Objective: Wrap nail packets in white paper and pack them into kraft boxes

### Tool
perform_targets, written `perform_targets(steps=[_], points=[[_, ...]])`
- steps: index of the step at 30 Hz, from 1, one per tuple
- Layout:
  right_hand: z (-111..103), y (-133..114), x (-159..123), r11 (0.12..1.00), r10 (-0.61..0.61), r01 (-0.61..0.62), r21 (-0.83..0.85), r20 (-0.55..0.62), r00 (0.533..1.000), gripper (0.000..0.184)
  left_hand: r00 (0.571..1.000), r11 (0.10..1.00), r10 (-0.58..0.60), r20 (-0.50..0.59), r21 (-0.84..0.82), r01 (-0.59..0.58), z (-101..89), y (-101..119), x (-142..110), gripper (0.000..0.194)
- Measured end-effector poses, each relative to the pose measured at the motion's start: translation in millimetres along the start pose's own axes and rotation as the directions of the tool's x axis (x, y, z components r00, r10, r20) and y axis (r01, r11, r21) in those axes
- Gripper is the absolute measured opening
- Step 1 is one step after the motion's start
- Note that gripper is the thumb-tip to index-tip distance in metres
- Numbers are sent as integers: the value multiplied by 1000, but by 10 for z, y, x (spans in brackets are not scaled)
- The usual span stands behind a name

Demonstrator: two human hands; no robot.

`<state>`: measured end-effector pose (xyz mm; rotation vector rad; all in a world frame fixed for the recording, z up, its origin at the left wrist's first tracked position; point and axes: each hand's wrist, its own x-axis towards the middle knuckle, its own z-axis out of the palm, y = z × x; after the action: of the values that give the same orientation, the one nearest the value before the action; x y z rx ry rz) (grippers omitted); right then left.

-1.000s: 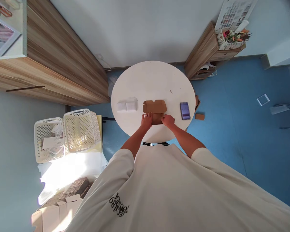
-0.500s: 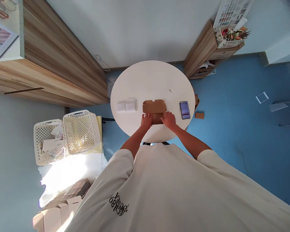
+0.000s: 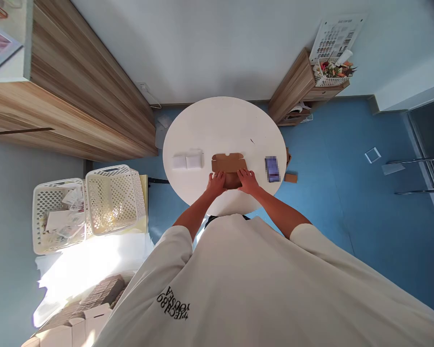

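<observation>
- Round white table [image 3: 224, 130] fills the view ahead, at 12 o'clock;
- Flat brown cardboard box blank [image 3: 229, 164] lies near the table's 6 o'clock edge, its near flap folded;
- Left hand [image 3: 216, 184] and right hand [image 3: 248, 181] stay open, palms down on that flap, barely shifted;
- White packets [image 3: 187, 162] lie at the blank's 9 o'clock; a blurred rectangular item [image 3: 272, 169] lies at 3 o'clock

Black lettering [image 3: 172, 303] is printed upside down on the white T-shirt [image 3: 238, 284]; only "YOUSEA" is roughly legible.
</observation>
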<state>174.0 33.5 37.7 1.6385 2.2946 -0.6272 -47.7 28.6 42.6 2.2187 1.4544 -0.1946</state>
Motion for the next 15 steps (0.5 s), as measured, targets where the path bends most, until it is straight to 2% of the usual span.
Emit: perform_targets(steps=[2, 3, 9, 12, 13, 15], points=[[-17, -5, 3, 1000, 5, -4, -16, 14, 1000, 93, 1000, 999, -13, -19, -37, 13, -85, -147, 9, 67], [-26, -8, 1, 1000, 4, -4, -21, 18, 1000, 94, 998, 998, -39, -45, -45, 37, -146, -248, 25, 64], [-38, -33, -10, 1000, 14, -14, -20, 21, 1000, 97, 935, 941, -339, -108, -20, 339, -564, -1092, 295, 70], [-11, -37, -5, 999, 17, -16, -45, 21, 1000, 98, 941, 946, -319, -109, 26, 324, -662, -1443, 488, 73], [1, -34, -3, 998, 17, -16, -53, 22, 1000, 98, 953, 955, -291, -83, 40, 295, -673, -1524, 548, 75], [25, -23, 0, 998, 17, -15, -63, 30, 999, 99, 964, 963, -265, 35, 63, 262, -678, -1628, 653, 71]])
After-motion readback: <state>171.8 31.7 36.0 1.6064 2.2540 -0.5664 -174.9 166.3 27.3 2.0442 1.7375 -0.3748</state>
